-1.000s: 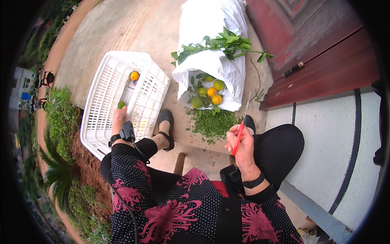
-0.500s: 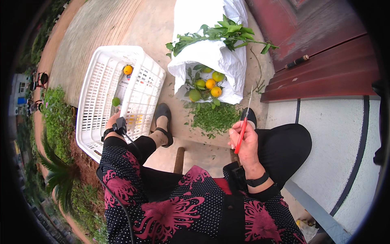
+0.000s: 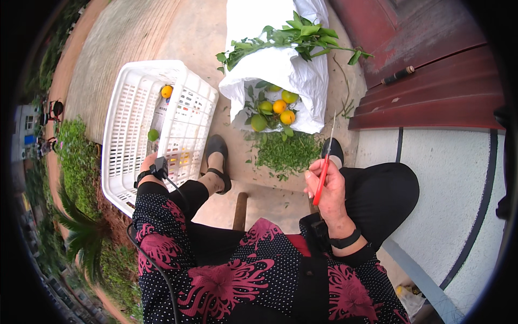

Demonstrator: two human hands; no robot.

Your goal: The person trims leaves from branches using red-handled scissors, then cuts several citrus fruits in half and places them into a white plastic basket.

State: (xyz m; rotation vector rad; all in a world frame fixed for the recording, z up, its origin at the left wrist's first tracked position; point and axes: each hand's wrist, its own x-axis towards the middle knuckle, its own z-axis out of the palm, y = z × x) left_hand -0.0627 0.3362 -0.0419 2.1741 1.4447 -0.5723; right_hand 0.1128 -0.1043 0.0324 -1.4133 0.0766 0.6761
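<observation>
My right hand (image 3: 330, 189) is closed around red-handled scissors (image 3: 322, 181), their thin blades pointing away from me. My left hand (image 3: 149, 161) reaches over the near part of a white plastic basket (image 3: 178, 129); its fingers are mostly hidden. Just beyond that hand lies a green citrus fruit (image 3: 153, 135) inside the basket. An orange citrus fruit (image 3: 167, 92) rests farther in. At the mouth of a white woven sack (image 3: 270, 70) sit several green and orange fruits (image 3: 279, 106) among leaves. A leafy branch (image 3: 291, 40) lies across the sack.
Cut leaves (image 3: 286, 154) are heaped on the ground before the sack. A dark red door (image 3: 426, 59) with a handle (image 3: 397, 75) stands at the right, above a white tiled step (image 3: 431, 189). Plants (image 3: 81, 156) border the left side.
The view has shifted slightly. Both hands keep nearly the same places, with the scissors still in the right hand and the fruits lying as before.
</observation>
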